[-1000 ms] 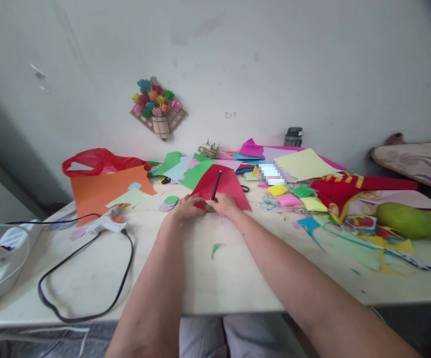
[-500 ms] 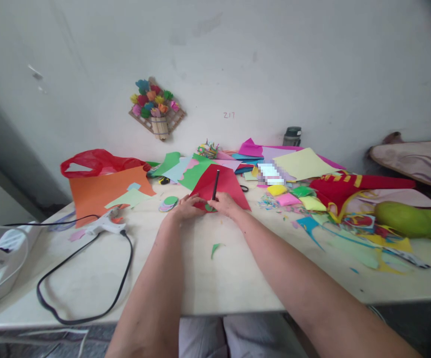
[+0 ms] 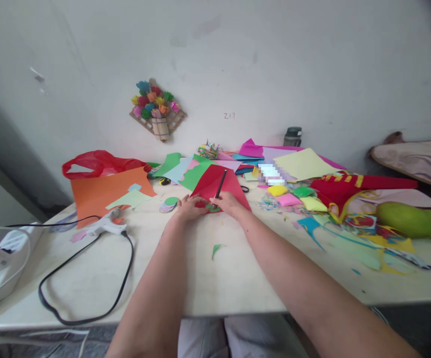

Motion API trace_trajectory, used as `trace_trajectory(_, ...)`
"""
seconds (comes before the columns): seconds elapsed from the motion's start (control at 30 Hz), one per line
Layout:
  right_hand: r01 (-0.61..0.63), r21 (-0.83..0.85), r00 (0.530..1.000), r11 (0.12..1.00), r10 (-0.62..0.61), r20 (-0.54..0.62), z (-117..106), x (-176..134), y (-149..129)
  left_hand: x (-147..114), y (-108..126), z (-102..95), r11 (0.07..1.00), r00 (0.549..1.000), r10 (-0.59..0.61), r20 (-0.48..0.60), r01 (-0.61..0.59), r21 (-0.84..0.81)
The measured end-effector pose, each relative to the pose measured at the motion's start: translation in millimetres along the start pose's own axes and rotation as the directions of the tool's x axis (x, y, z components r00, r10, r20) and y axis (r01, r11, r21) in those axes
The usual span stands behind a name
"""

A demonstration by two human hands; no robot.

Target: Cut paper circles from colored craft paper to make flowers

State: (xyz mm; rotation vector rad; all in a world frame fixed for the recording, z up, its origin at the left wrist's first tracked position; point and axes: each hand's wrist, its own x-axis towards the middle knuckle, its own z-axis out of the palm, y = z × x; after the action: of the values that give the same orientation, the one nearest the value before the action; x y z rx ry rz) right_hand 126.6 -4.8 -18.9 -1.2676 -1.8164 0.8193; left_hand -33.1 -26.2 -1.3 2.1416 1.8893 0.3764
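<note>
My right hand [image 3: 225,203] is closed around a dark pencil [image 3: 220,184], whose lower end meets a green paper circle [image 3: 211,207]. That circle lies near the front edge of a red sheet of paper [image 3: 233,186]. With fingers stretched out, my left hand [image 3: 192,207] rests flat at the red sheet's left front corner, fingertips by the circle. To its left sits a small stack of paper circles [image 3: 170,202], a green one on top. A green paper scrap [image 3: 215,250] lies on the table between my forearms.
A glue gun [image 3: 107,224] with a black cord lies left, before an orange sheet [image 3: 105,191] and a red plastic bag [image 3: 103,161]. Coloured papers stand at the back. Right are a phone [image 3: 271,174], small bright packets [image 3: 289,200], paper scraps and a green fruit-like object [image 3: 405,221].
The pencil's upper end has tilted to the right and its tip has shifted slightly over the green circle. My left hand stays nearly in place.
</note>
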Motion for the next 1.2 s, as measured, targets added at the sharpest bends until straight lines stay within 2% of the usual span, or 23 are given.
trace_trajectory(0.2,0.007,0.069,0.999,0.998,-0.003,-0.049,6,8,12,4,3,11.8,0.998,0.990,-0.023,-0.139,0.030,0.050)
trace_trajectory(0.47,-0.016,0.139,0.997,0.990,0.027,-0.073,10,13,14,7,-1,14.2,0.998,0.989,-0.016,-0.150,0.026,0.064)
trace_trajectory(0.67,-0.054,0.004,0.998,0.999,0.054,-0.044,11,16,10,5,1,12.9,0.996,0.990,-0.024,-0.139,0.036,0.078)
trace_trajectory(0.97,-0.100,-0.283,0.995,0.954,0.100,-0.017,0,3,-18,4,1,13.6,0.993,0.991,-0.033,-0.128,0.047,0.110)
trace_trajectory(1.2,-0.068,-0.334,0.997,0.940,0.073,0.002,-1,3,-19,5,2,13.2,0.993,0.992,-0.037,-0.117,0.050,0.105)
